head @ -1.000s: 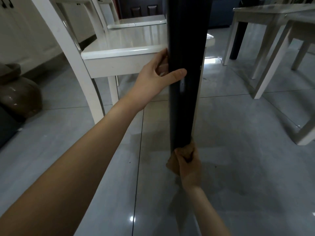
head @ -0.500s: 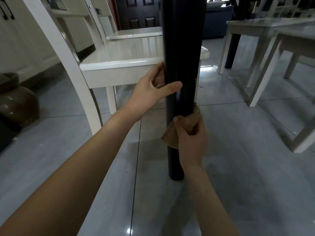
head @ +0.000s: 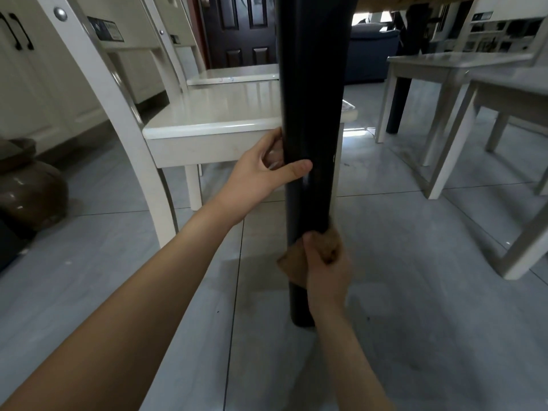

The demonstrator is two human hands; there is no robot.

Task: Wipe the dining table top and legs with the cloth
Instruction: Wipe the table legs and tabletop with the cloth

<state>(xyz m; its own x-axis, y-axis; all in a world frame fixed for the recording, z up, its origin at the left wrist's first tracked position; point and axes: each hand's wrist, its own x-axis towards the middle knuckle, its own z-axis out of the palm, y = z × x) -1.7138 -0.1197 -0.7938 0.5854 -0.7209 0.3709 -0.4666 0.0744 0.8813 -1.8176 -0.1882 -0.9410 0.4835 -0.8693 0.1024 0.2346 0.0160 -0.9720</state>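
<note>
A thick black table leg (head: pixel 311 99) runs down the middle of the view to the grey tile floor. My left hand (head: pixel 264 170) grips it at mid-height, thumb across the front and fingers behind. Lower down, my right hand (head: pixel 326 268) presses a brown cloth (head: pixel 292 264) against the leg's front and right side, a short way above the leg's foot. A strip of the table's wooden underside (head: pixel 415 1) shows at the top right.
A white chair (head: pixel 213 123) stands just left of the leg, a second one behind it. More white chairs (head: pixel 462 84) stand at the right, with another black leg (head: pixel 400 93) beyond. A brown ceramic jar (head: pixel 26 191) sits at the far left by the cabinets.
My right hand slid the cloth up the leg from near the foot, then back down a little. My left hand kept its grip at mid-height. The view tilted upward.
</note>
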